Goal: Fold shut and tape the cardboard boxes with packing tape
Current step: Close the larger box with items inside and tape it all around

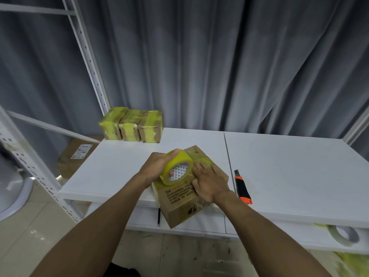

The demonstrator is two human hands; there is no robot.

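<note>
White shelf bears box, grey curtain behind

Closed cardboard box lies askew; yellow tape roll tilted atop it.

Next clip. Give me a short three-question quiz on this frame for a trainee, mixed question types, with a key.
1. True or false: the utility knife is in the right hand.
2. Which hand grips the tape roll? A left, B right, C neither.
3. How many taped boxes stand at the far edge of the table?
Key: 1 false, it lies on the table beside the cardboard box; 2 A, the left hand; 3 three.
</note>
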